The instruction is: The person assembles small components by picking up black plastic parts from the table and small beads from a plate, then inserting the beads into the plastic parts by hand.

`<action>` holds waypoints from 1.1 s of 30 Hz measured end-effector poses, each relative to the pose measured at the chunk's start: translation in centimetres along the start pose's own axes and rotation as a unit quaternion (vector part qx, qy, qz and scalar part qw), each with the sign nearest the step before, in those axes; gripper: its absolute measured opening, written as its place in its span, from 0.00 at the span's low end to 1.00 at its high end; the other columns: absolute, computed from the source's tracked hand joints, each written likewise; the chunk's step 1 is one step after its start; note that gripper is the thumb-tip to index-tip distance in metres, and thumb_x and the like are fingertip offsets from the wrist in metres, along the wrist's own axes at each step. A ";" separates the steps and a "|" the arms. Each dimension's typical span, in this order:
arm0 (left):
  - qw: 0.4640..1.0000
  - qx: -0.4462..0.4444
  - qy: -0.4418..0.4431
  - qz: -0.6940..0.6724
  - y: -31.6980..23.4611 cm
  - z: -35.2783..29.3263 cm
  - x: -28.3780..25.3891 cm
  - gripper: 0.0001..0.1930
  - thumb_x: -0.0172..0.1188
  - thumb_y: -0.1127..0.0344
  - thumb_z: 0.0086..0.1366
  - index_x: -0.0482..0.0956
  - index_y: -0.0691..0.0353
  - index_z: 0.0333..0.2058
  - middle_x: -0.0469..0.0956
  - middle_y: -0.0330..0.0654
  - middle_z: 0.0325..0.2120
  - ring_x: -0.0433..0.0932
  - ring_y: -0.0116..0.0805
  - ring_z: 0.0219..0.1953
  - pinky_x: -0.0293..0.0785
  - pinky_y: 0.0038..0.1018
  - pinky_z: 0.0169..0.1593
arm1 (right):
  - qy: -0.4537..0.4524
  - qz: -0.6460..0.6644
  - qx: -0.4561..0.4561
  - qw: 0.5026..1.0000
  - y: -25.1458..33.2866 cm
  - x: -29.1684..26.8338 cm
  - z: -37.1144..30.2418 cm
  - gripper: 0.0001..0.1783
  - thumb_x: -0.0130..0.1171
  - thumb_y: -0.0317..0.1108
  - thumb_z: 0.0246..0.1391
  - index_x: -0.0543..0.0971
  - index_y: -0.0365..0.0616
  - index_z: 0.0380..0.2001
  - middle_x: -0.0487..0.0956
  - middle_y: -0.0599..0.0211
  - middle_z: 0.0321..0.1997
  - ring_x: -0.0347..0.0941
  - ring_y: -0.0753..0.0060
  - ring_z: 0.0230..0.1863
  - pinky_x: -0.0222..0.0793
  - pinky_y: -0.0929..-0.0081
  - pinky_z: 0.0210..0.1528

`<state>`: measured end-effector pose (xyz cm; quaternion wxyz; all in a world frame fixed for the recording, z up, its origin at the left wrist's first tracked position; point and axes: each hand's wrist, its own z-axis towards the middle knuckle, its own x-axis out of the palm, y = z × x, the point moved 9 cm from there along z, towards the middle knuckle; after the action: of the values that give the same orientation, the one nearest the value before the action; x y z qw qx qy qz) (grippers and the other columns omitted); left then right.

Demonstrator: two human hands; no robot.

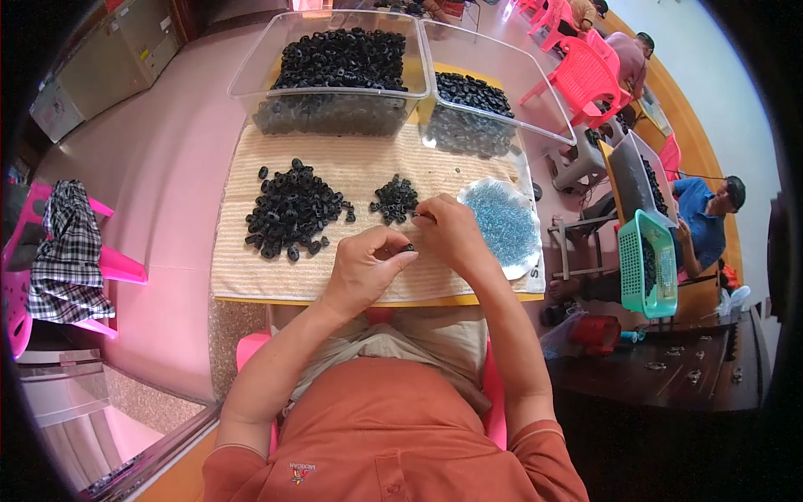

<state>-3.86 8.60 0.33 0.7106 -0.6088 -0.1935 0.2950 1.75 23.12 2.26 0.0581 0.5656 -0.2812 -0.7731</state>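
Note:
Between the thumb and forefinger of my left hand is a small black plastic part, held above the striped cloth. My right hand pinches another small dark piece at its fingertips, just right of a small heap of black pieces. A larger pile of rounded, hollow black plastic parts spreads to the left of my hands. Close by my right hand lies a white scalloped plate full of tiny bluish, shiny pieces, too small to tell their kind.
Two clear plastic bins of black parts stand at the table's far edge. The striped cloth covers the tabletop. To the right, a person in blue sits near a green basket. Pink chairs are beyond; a checked cloth hangs left.

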 end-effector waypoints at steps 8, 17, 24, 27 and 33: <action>0.999 -0.028 0.005 -0.024 0.5 0.1 0.0 0.07 0.70 0.73 0.59 0.83 0.67 0.36 0.83 0.39 0.30 0.80 0.21 0.32 0.76 0.21 0.36 | -0.007 0.248 0.078 0.966 -1.0 -0.2 -3.2 0.07 0.65 0.26 0.58 0.81 0.35 0.38 0.81 0.65 0.31 0.78 0.79 0.31 0.76 0.77 0.33; 0.996 -0.019 0.002 -0.091 1.3 -0.1 0.9 0.07 0.68 0.73 0.62 0.84 0.67 0.39 0.84 0.40 0.32 0.81 0.25 0.35 0.77 0.22 0.40 | -0.033 0.314 0.034 0.948 0.4 -0.7 -4.7 0.06 0.65 0.21 0.57 0.81 0.34 0.38 0.81 0.68 0.34 0.77 0.81 0.36 0.74 0.82 0.37; 0.996 -0.040 0.019 -0.081 1.8 -0.3 1.1 0.10 0.67 0.73 0.63 0.83 0.68 0.43 0.85 0.42 0.35 0.82 0.25 0.38 0.78 0.23 0.42 | -0.060 0.316 -0.049 0.946 1.5 -1.2 -4.9 0.08 0.68 0.19 0.52 0.82 0.36 0.36 0.81 0.65 0.37 0.76 0.77 0.39 0.72 0.80 0.40; 0.998 -0.046 0.028 -0.045 1.6 -0.4 1.2 0.10 0.66 0.73 0.63 0.83 0.67 0.43 0.85 0.43 0.35 0.83 0.25 0.37 0.79 0.24 0.42 | -0.043 0.338 -0.025 0.940 1.3 -1.0 -5.0 0.08 0.68 0.19 0.52 0.82 0.36 0.36 0.81 0.65 0.37 0.76 0.76 0.39 0.72 0.80 0.41; 0.998 -0.043 0.035 -0.024 0.9 -0.4 1.4 0.10 0.67 0.72 0.63 0.83 0.66 0.42 0.86 0.43 0.33 0.83 0.26 0.36 0.79 0.25 0.41 | -0.030 0.351 -0.005 0.936 0.7 -0.6 -5.1 0.08 0.68 0.20 0.52 0.82 0.36 0.36 0.81 0.66 0.38 0.76 0.77 0.40 0.72 0.80 0.41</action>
<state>-2.74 9.23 -0.77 0.6968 -0.6439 -0.1957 0.2482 6.44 20.90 2.06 0.3203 0.4073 -0.4594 -0.7215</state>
